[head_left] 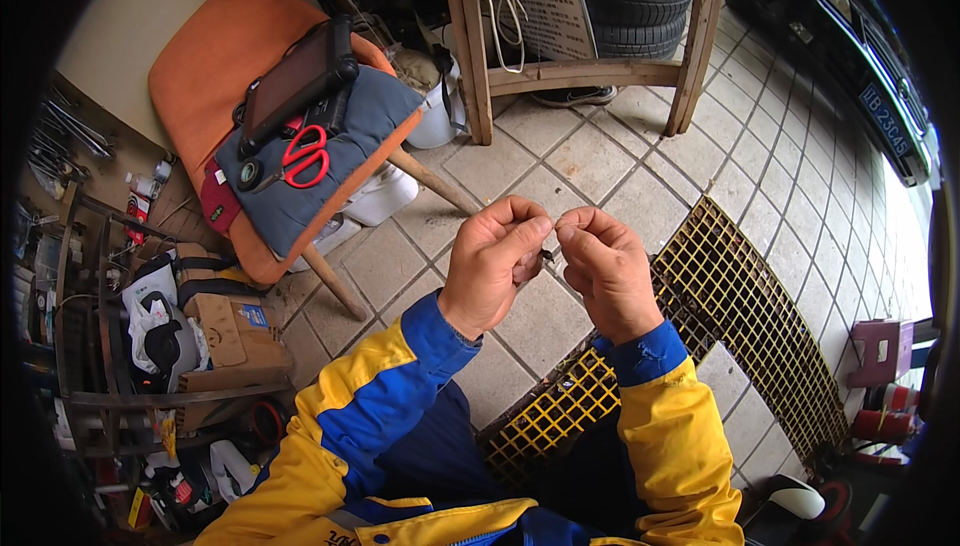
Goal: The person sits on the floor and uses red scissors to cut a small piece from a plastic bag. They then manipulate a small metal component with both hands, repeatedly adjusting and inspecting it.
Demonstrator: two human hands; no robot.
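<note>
Bare tiles [560, 171] at frame centre leave open room above the hands; the stool [290, 116] crowds the upper left, the wooden frame [580, 74] the top. A yellow grate [740, 296] lies flat at right.

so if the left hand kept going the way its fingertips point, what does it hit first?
The right hand: the left hand points right, fingertips almost meeting its fingertips around a small dark piece. Whether they touch is unclear.

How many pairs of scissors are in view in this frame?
1. The red-handled scissors lie on the grey cushion of the orange chair, left of both hands. Others could be hidden in the cluttered shelves at far left.
</note>
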